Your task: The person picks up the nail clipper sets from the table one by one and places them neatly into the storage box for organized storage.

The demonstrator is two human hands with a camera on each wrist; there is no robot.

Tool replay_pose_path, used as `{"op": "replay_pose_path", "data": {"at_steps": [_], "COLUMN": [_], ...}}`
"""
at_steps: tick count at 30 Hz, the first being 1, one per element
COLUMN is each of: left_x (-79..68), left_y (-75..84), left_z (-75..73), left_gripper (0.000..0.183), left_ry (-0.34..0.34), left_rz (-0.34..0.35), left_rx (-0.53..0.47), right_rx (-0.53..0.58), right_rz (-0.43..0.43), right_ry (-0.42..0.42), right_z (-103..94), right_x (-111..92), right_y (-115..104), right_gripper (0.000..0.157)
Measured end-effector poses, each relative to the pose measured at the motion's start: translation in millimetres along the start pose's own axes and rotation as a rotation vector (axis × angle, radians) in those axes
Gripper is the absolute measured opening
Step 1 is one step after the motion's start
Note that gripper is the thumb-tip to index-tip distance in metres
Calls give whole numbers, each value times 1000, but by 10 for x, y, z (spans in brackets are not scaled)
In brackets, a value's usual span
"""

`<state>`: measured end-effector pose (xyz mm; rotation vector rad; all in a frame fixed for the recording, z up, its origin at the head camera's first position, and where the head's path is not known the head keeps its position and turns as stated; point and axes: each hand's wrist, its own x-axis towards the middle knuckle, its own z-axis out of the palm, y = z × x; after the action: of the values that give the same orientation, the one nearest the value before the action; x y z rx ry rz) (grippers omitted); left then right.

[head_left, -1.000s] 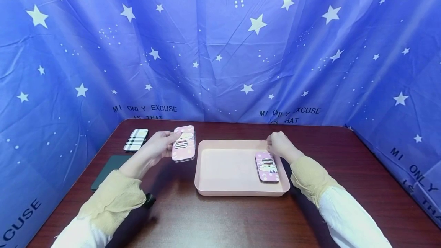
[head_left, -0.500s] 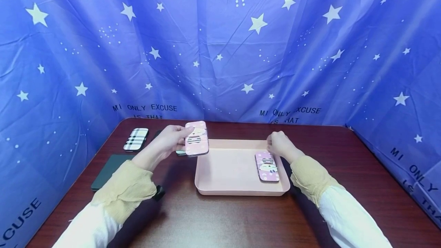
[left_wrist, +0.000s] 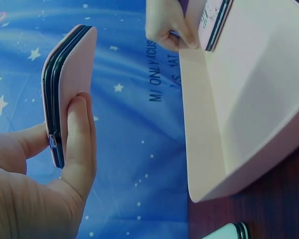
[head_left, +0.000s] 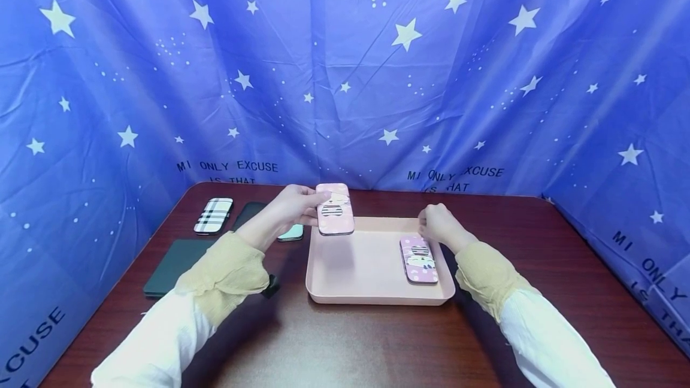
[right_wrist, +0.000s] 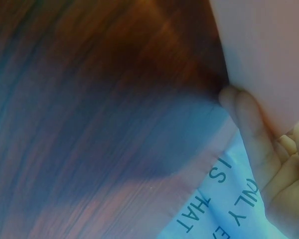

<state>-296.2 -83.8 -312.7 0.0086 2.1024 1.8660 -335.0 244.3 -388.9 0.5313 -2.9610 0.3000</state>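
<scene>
My left hand (head_left: 296,203) pinches a flat pink case (head_left: 336,220) with rounded corners and a cartoon print, held upright above the tray's back left corner. In the left wrist view the case (left_wrist: 78,69) shows its dark metal-edged seam and a small clasp, with thumb and fingers on opposite faces. My right hand (head_left: 439,224) grips the back right rim of the pale pink tray (head_left: 377,300); in the right wrist view its fingers (right_wrist: 256,132) curl at the tray corner. A second pink printed case (head_left: 419,263) lies inside the tray at the right.
Left of the tray lie a white plaid case (head_left: 214,215), a dark green flat case (head_left: 173,265), a mint case (head_left: 291,233) and a dark case (head_left: 249,213), the last two partly hidden by my left arm. A starry blue curtain (head_left: 345,118) hangs behind the brown table (head_left: 356,346).
My left hand has carried the pink case rightward and slightly up, from left of the tray to over its back left corner, uncovering the mint case. My right hand stays on the rim.
</scene>
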Motion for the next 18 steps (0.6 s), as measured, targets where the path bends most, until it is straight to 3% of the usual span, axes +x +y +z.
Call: {"op": "replay_pose_path", "data": {"at_steps": [10,18], "left_x": [204,328], "left_y": [-14,-20], "left_z": [336,523], "left_gripper": [36,35], "left_ry": [-63,-100], "left_rz": [-17,-28], "left_rx": [19,45], "right_rx": [0,13], "right_rz": [-12,-3], "right_ry": [22,22], "right_z": [37,17], "right_x": [9,6], "right_y": [34,19], "right_gripper": [15,16]}}
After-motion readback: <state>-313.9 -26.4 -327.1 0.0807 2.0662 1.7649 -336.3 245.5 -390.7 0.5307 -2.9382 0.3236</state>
